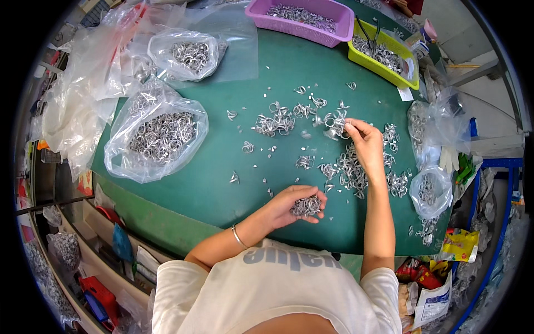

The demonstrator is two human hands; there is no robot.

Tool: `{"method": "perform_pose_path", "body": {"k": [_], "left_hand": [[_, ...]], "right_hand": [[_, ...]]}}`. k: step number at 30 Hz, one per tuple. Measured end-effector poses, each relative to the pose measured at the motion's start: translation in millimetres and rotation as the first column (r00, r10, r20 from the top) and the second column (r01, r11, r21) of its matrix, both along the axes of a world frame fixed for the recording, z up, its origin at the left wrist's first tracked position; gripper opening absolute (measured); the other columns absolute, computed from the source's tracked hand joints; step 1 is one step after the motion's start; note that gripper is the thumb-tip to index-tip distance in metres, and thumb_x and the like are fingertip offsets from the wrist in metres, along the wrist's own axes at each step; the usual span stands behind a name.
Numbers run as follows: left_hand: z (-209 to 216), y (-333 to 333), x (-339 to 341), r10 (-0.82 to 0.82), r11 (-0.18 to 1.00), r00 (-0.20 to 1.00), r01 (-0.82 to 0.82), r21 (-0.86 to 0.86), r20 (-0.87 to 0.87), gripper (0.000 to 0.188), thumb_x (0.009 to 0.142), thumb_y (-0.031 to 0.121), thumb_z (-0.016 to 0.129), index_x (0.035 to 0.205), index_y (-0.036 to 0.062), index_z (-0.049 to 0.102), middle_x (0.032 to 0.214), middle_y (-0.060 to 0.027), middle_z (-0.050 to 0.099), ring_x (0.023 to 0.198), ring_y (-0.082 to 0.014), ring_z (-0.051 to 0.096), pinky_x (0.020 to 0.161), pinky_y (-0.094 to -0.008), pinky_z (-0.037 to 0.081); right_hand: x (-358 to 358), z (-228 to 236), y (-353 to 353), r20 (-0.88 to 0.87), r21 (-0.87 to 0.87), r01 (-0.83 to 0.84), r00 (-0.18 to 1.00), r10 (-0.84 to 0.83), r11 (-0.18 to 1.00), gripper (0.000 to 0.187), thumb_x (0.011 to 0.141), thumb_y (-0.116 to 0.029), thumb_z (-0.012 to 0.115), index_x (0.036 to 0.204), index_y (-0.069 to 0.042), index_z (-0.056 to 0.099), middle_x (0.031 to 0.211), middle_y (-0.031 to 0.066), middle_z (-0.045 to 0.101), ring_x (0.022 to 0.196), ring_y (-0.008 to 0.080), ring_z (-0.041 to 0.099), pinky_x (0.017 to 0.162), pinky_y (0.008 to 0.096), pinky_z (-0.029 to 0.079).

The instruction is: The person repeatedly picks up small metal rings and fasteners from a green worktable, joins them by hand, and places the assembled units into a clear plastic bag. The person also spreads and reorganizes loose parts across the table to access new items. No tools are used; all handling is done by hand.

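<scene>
the person sits at a green table (222,183) covered with small silver metal rings. the left hand (295,203) is near the body, palm turned up and fingers curled like a cup, and it holds a small bunch of rings (306,206); i think the cupped shape is there so that the loose pieces do not roll away. a thin bracelet (238,236) is on this wrist.

the right hand (364,142) is stretched farther out, to the right of the middle of the table. its fingertips are pinched on a little cluster of rings (336,122) at the far edge of the loose pile (356,167). this pile lies just under and beside the right forearm, so the pieces are easy to reach.

more rings are spread in small groups (275,122) in the middle of the table. on the left lie two clear plastic bags, a big one (158,136) near and a smaller one (189,54) farther, both filled with the same rings and open on top. at the far side stand a purple basket (303,19) and a yellow basket (384,55), each holding rings; a pair of pliers (368,33) lies in the yellow one. on the right edge there is another small clear bag (428,192) with rings.
</scene>
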State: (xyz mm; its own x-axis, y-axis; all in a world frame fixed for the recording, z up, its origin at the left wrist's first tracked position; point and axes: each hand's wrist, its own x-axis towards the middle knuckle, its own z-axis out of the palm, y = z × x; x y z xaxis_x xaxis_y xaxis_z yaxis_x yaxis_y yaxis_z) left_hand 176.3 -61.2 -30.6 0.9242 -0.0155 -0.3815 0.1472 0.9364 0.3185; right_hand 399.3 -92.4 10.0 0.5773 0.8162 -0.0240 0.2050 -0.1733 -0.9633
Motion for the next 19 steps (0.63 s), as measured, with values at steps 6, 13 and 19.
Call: {"method": "perform_pose_path", "body": {"k": [6,13,19], "left_hand": [[0.7,1.4,0.7,0.000,1.000,1.000,0.000,0.003,-0.015,0.030,0.093,0.030,0.051,0.093,0.0031,0.062,0.086,-0.0092,0.062,0.078,-0.0217,0.065,0.062,-0.0328,0.057],[-2.5,0.4,0.0,0.006,1.000,1.000,-0.006,0.012,-0.009,0.032,0.093,0.032,0.050,0.093,0.0024,0.063,0.085,-0.0098,0.062,0.077,-0.0221,0.065,0.061,-0.0330,0.057],[-6.2,5.6,-2.3,-0.048,0.998,0.998,0.049,-0.024,0.052,0.046,0.094,0.042,0.045,0.096,0.0006,0.063,0.088,-0.0112,0.062,0.078,-0.0255,0.065,0.063,-0.0347,0.057]], "right_hand": [[2.3,-0.3,3.9,0.427,0.011,0.088,0.901,-0.084,0.996,0.018,0.084,-0.012,0.065,0.093,0.003,0.067,0.077,0.0048,0.066,0.071,0.0089,0.058,0.065,0.0225,0.046],[5.7,-1.7,2.2,0.101,-0.028,0.092,0.991,-0.089,0.995,0.017,0.083,-0.014,0.065,0.085,0.002,0.066,0.066,0.0025,0.060,0.062,0.0069,0.053,0.059,0.0221,0.042],[11.1,-6.4,1.6,0.801,-0.319,0.177,0.576,0.165,0.931,0.019,0.084,-0.018,0.065,0.090,0.000,0.065,0.099,0.0082,0.064,0.087,0.0176,0.057,0.074,0.0330,0.045]]}}
